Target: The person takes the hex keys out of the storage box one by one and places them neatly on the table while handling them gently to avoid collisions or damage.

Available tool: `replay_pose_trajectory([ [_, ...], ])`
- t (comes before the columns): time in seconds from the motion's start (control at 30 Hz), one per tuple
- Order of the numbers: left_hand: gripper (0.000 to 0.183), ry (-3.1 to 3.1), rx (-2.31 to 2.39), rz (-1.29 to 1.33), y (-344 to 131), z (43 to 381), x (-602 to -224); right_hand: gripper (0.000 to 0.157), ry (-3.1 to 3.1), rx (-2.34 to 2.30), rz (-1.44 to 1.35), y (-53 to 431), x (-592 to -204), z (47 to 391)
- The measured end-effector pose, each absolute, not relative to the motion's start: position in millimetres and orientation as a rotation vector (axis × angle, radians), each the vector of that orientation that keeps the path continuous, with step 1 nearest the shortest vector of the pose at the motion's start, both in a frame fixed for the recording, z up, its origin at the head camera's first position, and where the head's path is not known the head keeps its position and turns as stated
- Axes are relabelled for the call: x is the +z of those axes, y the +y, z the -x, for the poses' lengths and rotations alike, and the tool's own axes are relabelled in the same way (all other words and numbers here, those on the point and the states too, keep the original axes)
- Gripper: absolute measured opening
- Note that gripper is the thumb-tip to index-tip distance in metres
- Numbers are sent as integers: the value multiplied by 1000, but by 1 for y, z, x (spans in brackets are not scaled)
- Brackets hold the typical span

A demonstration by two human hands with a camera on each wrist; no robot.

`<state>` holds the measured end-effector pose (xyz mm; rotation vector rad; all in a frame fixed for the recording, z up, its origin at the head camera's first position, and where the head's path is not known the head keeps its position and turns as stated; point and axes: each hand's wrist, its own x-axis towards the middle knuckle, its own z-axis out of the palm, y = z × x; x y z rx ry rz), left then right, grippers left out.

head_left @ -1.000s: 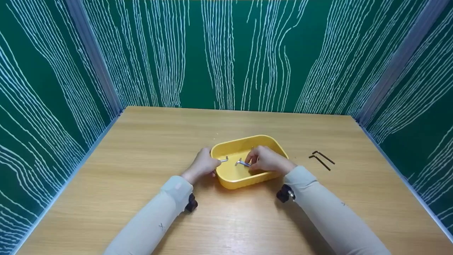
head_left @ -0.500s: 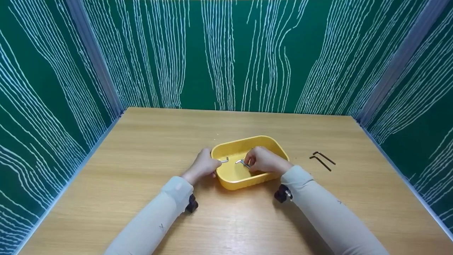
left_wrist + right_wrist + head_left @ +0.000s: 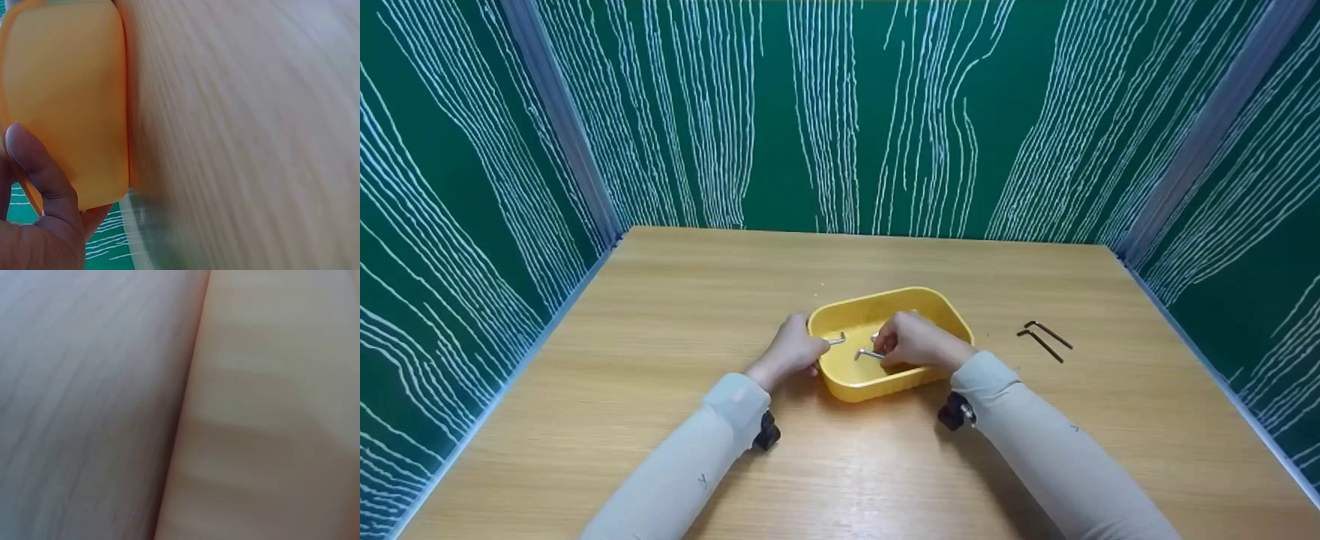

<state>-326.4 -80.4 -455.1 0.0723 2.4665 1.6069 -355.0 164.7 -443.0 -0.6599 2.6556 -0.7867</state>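
Note:
A yellow plastic bin [image 3: 861, 393] stands on the table, slightly turned. My left hand [image 3: 793, 346] grips its left end, and in the left wrist view the thumb [image 3: 42, 163] presses on the bin's side. Beside that thumb shows the bent end of a silver hex key [image 3: 838, 340]; whether the hand holds it too I cannot tell. Inside the bin, my right hand [image 3: 913, 341] pinches another silver hex key [image 3: 868, 353] with curled fingers. More silver metal is partly hidden behind those fingers. The right wrist view shows only table and the bin's blurred outer wall [image 3: 264, 405].
Two dark hex keys [image 3: 1048, 339] lie side by side on the wooden table [image 3: 855, 472], right of the bin. A few tiny pale crumbs are behind the bin. Green walls with white wavy lines enclose the table at the back and sides.
My right hand has shifted slightly left inside the bin, and the silver hex key at its fingertips has moved down and apart from the other metal. The left hand keeps its grip.

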Motion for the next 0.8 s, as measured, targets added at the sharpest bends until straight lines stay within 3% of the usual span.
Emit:
replay_pose_trajectory([
  [0.6, 53, 2473, 1607, -56, -80, 327, -455, 5, 2678, -693, 669, 157, -445, 355],
  [0.8, 45, 2491, 1615, -119, -80, 327, -456, 2, 2726, -626, 727, 157, -446, 355],
])
